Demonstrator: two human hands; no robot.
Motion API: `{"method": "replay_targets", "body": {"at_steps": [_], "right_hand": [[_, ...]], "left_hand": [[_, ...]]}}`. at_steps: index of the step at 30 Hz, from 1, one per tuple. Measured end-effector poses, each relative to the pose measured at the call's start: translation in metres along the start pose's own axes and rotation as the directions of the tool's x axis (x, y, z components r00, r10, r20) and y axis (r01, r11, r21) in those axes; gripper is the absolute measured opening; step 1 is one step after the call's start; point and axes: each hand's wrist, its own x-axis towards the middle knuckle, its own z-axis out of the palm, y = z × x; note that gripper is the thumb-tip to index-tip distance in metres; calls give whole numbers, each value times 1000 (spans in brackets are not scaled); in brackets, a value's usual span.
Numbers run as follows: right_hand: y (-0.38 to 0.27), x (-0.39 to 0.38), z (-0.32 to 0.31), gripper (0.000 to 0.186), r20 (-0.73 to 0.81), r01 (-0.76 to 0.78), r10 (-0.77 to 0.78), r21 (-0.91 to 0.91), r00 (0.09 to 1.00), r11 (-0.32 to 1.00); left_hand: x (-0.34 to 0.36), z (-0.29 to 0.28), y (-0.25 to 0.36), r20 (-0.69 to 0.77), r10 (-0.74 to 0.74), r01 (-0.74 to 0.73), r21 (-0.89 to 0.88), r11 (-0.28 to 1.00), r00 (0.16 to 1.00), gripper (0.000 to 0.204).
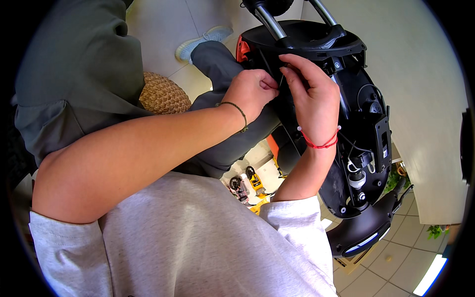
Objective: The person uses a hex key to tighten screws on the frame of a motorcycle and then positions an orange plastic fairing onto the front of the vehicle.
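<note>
My left hand [253, 93] is closed, fingertips pinched together, beside the black body of what looks like a scooter [341, 163]. A dark cord circles that wrist. My right hand [316, 94] has its thumb and forefinger bent toward each other, close to the left fingertips. A thin, light strand seems to run down from the right fingertips toward the left ones, too fine to name for sure. Above the hands, a silver fork tube [271, 24] rises from the body. On the body's right part, a thin black cable [363, 91] loops past exposed fittings.
A shoe [203, 42] and a grey trouser leg lie at the upper middle. A woven brown seat [163, 94] stands at left. Small toy vehicles, one yellow [255, 182], rest below the hands. A pale panel [420, 99] borders the right side.
</note>
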Motion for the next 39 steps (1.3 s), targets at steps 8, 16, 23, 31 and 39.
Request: {"method": "replay_targets", "body": {"at_steps": [8,16,23,31,39], "right_hand": [[-1,4,4,15,-3,81,-82,-127,997,989],[2,6,11,18,36,136,-132,-148,991,980],[3,8,6,19,49,23,-22,-15,999,1000],[0,12,5,17,98,35,-25,-97,995,995],[-5,10,7,19,99,24,-6,-183,995,983]], "left_hand": [[2,-3,-2,22,15,-15,-5,1000,1000,12],[6,-13,-1,90,65,-65,0,998,994,13],[9,-13,-2,138,64,-64,-4,998,988,16],[2,-12,14,7,117,-118,45,992,993,17],[10,-18,19,70,97,-100,53,994,993,15]]}}
